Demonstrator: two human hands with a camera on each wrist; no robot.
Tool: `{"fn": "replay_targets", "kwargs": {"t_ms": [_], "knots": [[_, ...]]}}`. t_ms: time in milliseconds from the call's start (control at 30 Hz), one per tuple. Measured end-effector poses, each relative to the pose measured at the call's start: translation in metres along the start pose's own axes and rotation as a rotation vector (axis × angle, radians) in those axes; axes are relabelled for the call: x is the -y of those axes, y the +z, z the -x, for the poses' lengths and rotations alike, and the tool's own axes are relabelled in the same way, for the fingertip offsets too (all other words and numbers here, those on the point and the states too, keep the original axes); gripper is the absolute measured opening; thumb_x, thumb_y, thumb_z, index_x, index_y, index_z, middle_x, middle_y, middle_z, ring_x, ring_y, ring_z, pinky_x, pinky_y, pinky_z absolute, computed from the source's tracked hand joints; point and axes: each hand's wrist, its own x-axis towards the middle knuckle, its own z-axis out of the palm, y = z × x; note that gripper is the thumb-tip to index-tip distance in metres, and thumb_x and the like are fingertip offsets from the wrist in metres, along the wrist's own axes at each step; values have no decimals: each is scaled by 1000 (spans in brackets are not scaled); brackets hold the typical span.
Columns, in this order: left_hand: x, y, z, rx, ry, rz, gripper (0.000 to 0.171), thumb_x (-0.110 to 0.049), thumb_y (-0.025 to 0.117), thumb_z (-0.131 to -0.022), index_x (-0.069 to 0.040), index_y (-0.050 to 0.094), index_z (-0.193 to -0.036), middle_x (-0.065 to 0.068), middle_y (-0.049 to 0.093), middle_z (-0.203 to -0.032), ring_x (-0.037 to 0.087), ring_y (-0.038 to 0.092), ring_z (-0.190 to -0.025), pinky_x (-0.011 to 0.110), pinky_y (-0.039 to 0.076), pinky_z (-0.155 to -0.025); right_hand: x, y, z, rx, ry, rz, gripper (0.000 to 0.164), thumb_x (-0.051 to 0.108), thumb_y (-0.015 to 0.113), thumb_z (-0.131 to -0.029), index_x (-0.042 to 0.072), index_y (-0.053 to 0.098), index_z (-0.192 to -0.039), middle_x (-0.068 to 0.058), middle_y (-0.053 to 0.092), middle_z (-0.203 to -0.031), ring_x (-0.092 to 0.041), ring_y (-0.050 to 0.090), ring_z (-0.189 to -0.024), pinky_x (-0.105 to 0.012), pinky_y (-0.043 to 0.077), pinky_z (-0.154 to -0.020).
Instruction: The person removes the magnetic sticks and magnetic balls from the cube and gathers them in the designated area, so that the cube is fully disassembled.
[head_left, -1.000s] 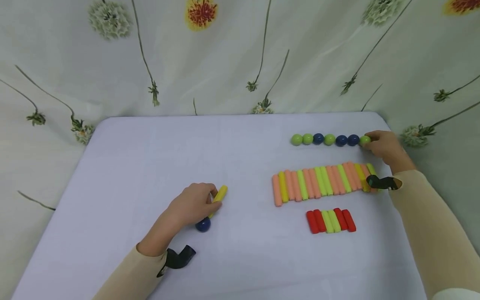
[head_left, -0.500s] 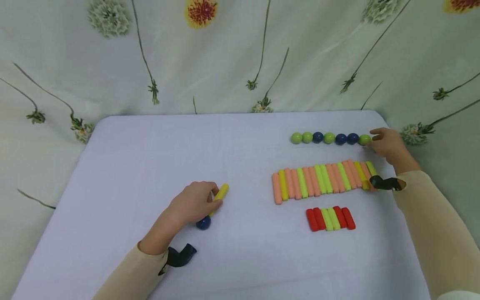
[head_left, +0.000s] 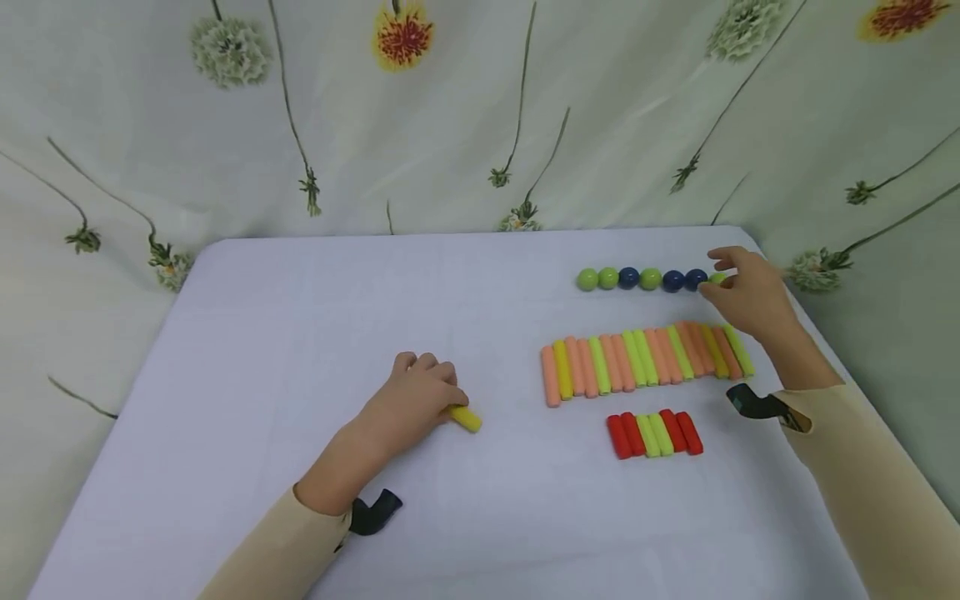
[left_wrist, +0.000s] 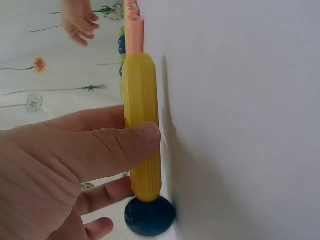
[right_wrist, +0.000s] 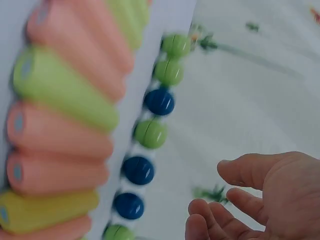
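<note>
My left hand (head_left: 411, 407) pinches a yellow stick (head_left: 467, 418) between thumb and fingers, just left of the table's middle. In the left wrist view the ridged yellow stick (left_wrist: 142, 90) has a dark blue ball (left_wrist: 150, 216) at its lower end, touching or nearly so. The hand hides that ball from the head view. My right hand (head_left: 756, 298) hovers, fingers apart and holding nothing, over the right end of a row of green and blue balls (head_left: 650, 279). It partly covers the last green ball (head_left: 717, 277). In the right wrist view the fingers stand off from the balls.
Nearer than the balls lies a long row of pink, yellow and lime sticks (head_left: 617, 364), side by side. A shorter row of red and lime sticks (head_left: 655, 435) sits below it. Behind the white table (head_left: 360, 292) hangs a flower-print cloth (head_left: 450, 125).
My left hand has shifted slightly right and turned the yellow stick, whose visible end now points right and nearer. My right hand has let go of the last green ball and spread its fingers.
</note>
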Motion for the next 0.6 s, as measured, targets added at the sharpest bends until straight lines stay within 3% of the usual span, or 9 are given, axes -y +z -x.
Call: {"fn": "replay_targets", "kwargs": {"t_ms": [133, 200, 300, 433, 500, 600], "knots": [[1, 0, 6, -33, 17, 35, 20, -9, 78, -82, -26, 78, -94, 0, 56, -102, 24, 44, -98, 51, 33, -89, 32, 16, 25, 2, -128, 22, 52, 15, 63, -94, 1, 43, -140, -24, 47, -128, -37, 53, -100, -50, 52, -76], [3, -1, 9, -58, -28, 91, 19, -8, 77, -82, -23, 78, -93, 3, 54, -107, 26, 43, -97, 47, 36, -86, 49, 26, 39, 34, -188, 36, 52, 13, 66, -92, 2, 45, -139, -22, 48, -127, -34, 55, -98, -47, 52, -73], [2, 1, 10, -91, -210, 212, 7, -16, 73, -85, -12, 71, -91, 4, 53, -100, 24, 47, -85, 37, 42, -75, 74, 45, 60, 116, -270, 29, 51, 15, 67, -92, 5, 47, -138, -16, 51, -127, -29, 55, -98, -40, 53, -69], [-5, 8, 6, -27, -505, 369, 39, -42, 71, -85, -7, 58, -94, 4, 53, -76, 18, 49, -62, 30, 41, -55, 109, 74, 86, 263, -406, -17, 47, 17, 68, -91, 9, 52, -135, -9, 56, -121, -22, 55, -96, -31, 51, -67], [-10, 12, 4, 26, -571, 398, 48, -49, 71, -82, -5, 57, -97, 2, 54, -68, 17, 50, -57, 30, 40, -51, 125, 90, 94, 329, -482, -44, 44, 16, 68, -90, 9, 55, -132, -7, 58, -116, -20, 55, -92, -29, 50, -69], [-15, 17, 2, 45, -567, 423, 44, -42, 74, -81, -4, 61, -99, -1, 58, -65, 15, 53, -56, 29, 42, -51, 147, 115, 100, 389, -557, -68, 40, 14, 67, -92, 11, 58, -130, -6, 59, -116, -16, 55, -88, -28, 48, -73]]}}
